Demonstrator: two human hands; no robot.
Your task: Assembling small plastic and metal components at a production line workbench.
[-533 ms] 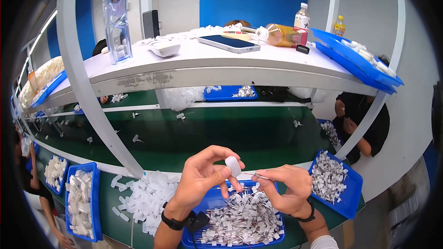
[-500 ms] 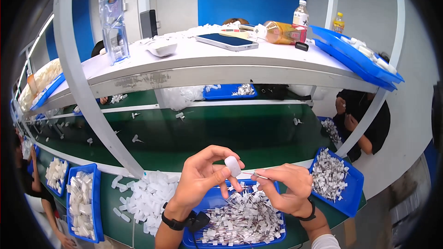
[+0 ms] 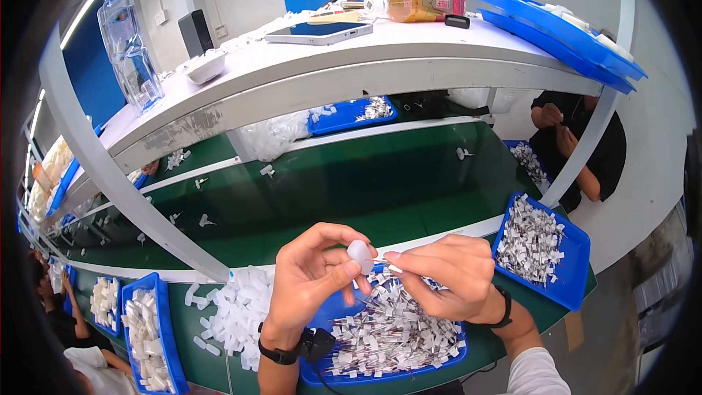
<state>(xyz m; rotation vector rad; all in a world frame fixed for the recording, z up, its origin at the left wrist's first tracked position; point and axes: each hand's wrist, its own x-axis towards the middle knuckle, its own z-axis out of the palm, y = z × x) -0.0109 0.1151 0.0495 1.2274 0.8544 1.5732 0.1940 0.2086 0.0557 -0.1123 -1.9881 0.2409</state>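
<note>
Blue bins (image 3: 150, 329) of white plastic pieces sit far left on the green bench, next to a loose heap of white caps (image 3: 238, 311) just left of the worker's arms. Left hand (image 3: 311, 281), black watch on the wrist, is raised above the bench with thumb and fingertips closed on a small white rounded cap (image 3: 360, 256), other fingers curled loosely. Right hand (image 3: 450, 278), also with a dark band at the wrist, meets it from the right, fingers pinched narrow on a thin pin-like part (image 3: 382, 261) whose tip touches the cap; can't tell if it is inside the cap. Both hands hover over a blue tray (image 3: 391, 379) full of small tagged wire parts, at the bench's near edge. Further right, a second blue tray (image 3: 574, 289) with the same kind of parts sits on the bench corner. Behind runs a green conveyor belt (image 3: 351, 183) with a few scattered white bits. Overhead white shelf (image 3: 329, 58): clear water jug (image 3: 131, 47) at left, phone (image 3: 318, 31) in the middle, bottle lying on its side (image 3: 413, 4), blue lids at right. Another person in black (image 3: 585, 146) works beyond the belt at far right.
</note>
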